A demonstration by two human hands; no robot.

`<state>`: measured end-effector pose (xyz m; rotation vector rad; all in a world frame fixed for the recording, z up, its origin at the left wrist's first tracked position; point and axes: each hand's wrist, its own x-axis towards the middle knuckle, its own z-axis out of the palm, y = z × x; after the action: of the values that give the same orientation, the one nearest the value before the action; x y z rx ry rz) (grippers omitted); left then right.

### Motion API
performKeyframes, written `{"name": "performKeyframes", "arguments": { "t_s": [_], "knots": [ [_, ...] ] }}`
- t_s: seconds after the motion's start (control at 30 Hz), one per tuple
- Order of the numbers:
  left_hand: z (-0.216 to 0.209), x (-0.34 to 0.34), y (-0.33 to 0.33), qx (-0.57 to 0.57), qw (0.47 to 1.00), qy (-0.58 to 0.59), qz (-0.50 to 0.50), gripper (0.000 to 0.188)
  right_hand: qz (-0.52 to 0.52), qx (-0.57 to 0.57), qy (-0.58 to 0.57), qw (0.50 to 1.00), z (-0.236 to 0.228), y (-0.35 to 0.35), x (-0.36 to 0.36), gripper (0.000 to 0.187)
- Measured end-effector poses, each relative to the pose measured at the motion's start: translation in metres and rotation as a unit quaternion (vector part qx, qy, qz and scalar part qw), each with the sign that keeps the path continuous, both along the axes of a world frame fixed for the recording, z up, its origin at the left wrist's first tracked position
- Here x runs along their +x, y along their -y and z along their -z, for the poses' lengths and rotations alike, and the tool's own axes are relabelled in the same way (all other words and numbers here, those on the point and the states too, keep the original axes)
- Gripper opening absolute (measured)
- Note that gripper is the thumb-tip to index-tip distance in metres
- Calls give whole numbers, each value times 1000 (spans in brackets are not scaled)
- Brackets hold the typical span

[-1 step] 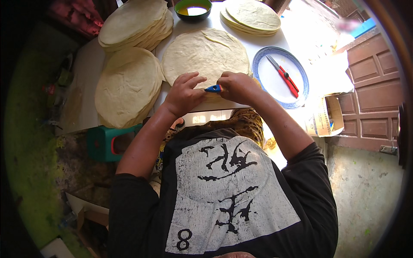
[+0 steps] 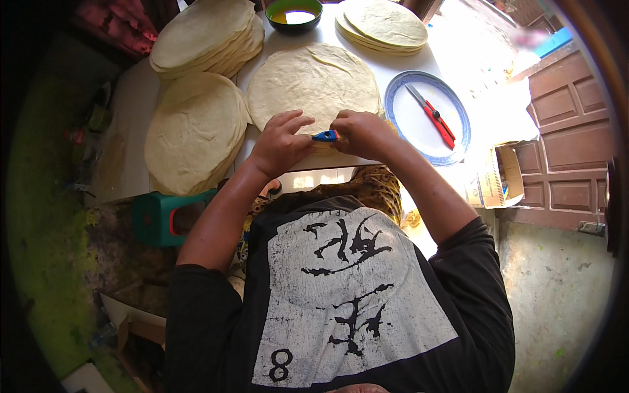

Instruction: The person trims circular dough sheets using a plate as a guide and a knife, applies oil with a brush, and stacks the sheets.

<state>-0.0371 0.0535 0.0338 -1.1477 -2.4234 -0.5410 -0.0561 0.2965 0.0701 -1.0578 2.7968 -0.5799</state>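
Note:
A round, pale flatbread dough sheet point(image 2: 314, 82) lies on top of a stack at the table's near edge. My right hand point(image 2: 360, 133) is closed around a blue-handled brush point(image 2: 325, 135); the handle's holed end, with a red band, points left, and its head is mostly hidden by the hand. Over the sheet's near left edge rests my left hand point(image 2: 283, 143), its fingers apart and slightly bent, close to the handle's tip. Another dough stack point(image 2: 193, 131) is to the left, beside my left forearm.
Further stacks of dough rounds stand at the far left point(image 2: 200, 33) and far right point(image 2: 385, 25). Between them is a green-and-black bowl point(image 2: 293, 16) of yellow liquid. Red-handled scissors point(image 2: 436, 116) lie on a blue-rimmed plate point(image 2: 401, 134). A green stool point(image 2: 149, 219) stands below.

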Motion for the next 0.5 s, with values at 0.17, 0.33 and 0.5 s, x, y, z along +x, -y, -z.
{"name": "performKeyframes", "arguments": {
  "t_s": [0.17,0.33,0.5],
  "knots": [
    [2,-4,-1,25,999,45,-4,20,-17,19,30,999,0,1,0,17],
    [-5,2,-7,56,996,69,-14,16,-1,14,32,999,4,3,-6,15],
    [3,6,-5,49,999,16,-15,4,-15,32,14,999,5,6,-7,14]
  ]
}}
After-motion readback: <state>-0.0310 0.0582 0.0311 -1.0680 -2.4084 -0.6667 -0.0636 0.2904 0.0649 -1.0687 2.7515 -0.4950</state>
